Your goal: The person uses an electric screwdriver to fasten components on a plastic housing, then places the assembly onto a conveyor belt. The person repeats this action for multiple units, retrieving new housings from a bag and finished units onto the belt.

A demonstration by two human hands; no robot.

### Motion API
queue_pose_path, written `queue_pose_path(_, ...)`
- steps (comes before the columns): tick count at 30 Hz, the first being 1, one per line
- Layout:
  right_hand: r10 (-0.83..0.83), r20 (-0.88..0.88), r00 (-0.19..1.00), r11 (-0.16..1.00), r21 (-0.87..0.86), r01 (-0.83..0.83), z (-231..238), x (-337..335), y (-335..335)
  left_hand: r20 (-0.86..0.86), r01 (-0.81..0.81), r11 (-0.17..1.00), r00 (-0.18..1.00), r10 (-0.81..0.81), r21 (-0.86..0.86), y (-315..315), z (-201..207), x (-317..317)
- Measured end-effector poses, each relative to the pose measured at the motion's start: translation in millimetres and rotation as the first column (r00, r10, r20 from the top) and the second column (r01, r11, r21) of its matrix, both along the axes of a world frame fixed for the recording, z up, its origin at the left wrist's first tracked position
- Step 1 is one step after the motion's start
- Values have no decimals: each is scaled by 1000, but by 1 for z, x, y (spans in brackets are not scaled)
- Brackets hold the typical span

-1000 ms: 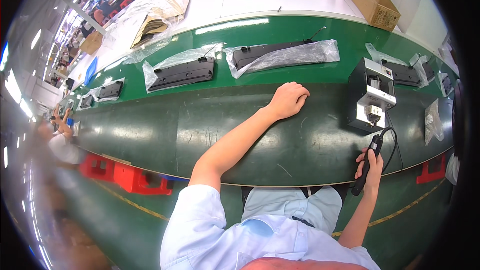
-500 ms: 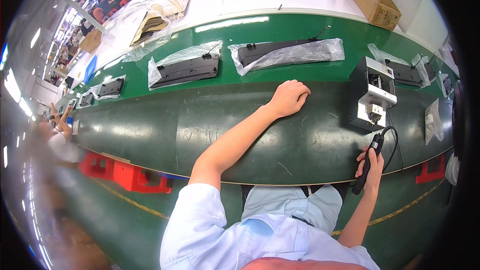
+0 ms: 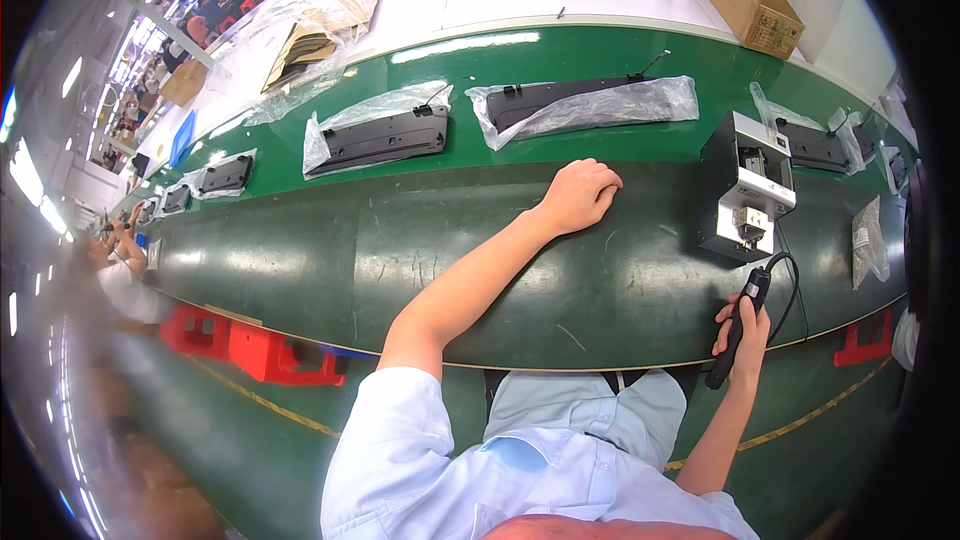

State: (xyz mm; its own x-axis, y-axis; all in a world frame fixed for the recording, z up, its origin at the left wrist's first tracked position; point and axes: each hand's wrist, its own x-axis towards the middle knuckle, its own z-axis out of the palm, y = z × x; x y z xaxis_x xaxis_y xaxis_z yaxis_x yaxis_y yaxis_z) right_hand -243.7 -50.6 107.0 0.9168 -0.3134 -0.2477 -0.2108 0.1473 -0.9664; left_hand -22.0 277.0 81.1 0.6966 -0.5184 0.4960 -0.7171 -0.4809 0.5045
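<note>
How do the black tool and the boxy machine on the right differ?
The tool is slim and stick-shaped, while the machine is boxy and clearly bulkier. The tool looks almost wholly black; the machine pairs a silvery front with a black side. The tool is gripped in the right hand, whereas the machine stands on the bench, untouched by the hands. Both have black surfaces.

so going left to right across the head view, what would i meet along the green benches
Small black panel in clear plastic → larger black rectangular panel in clear plastic → bare left hand → bare right hand around a black cylindrical corded tool → crumpled clear plastic bag
</note>
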Motion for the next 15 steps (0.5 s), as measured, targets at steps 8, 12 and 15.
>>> queue_pose_path(8, -8, 3, 1000, 1000, 6, 8, 2, 0, 2, -5, -1, 1000, 1000, 1, -7, 1, 2, 0)
queue_pose_path(12, -9, 3, 1000, 1000, 7, 9, 3, -1, 4, -3, -2, 1000, 1000, 2, -3, 3, 2, -1)
queue_pose_path(15, -5, 4, 1000, 1000, 5, 5, 4, -1, 4, 2, -3, 1000, 1000, 3, -5, 2, 4, -1)
